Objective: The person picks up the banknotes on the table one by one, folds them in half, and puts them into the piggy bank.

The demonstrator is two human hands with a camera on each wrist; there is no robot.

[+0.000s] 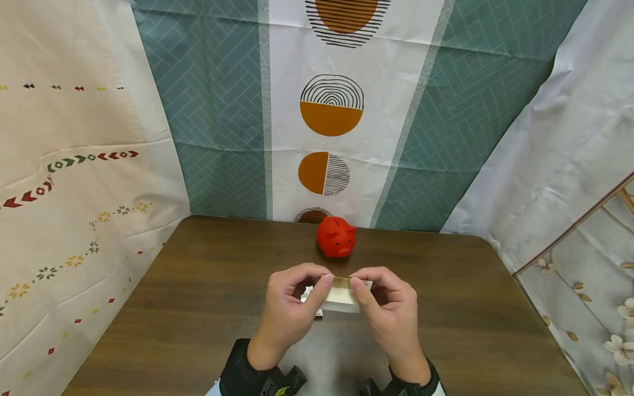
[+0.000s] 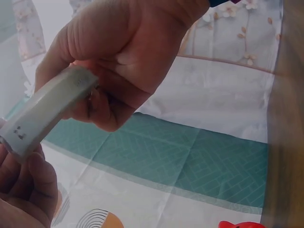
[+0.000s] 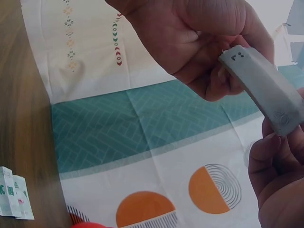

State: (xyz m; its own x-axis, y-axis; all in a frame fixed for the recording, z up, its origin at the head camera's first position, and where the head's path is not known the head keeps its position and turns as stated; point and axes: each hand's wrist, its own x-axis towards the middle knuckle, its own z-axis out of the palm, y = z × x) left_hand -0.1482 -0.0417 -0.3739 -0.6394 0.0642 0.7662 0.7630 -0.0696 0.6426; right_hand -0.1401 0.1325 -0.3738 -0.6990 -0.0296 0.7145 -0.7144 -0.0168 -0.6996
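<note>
A pale, long, narrow packet point(image 1: 342, 301) with small dark print on its ends is held up over the table, level between both hands. My left hand point(image 1: 289, 308) pinches its left end between thumb and fingers. The right hand point(image 1: 392, 308) pinches the other end in the same way. In the left wrist view, the packet point(image 2: 52, 107) looks slightly bent and shiny. In the right wrist view, the packet point(image 3: 266, 90) hides part of the fingers. A small white box with green print point(image 3: 8, 192) is on the table; the left hand mostly covers it in the head view.
A red piggy bank point(image 1: 336, 237) stands at the back of the brown wooden table point(image 1: 223, 275). Patterned cloths hang behind the table, with a white cloth point(image 1: 545, 137) on the right and a cream one point(image 1: 99, 121) on the left.
</note>
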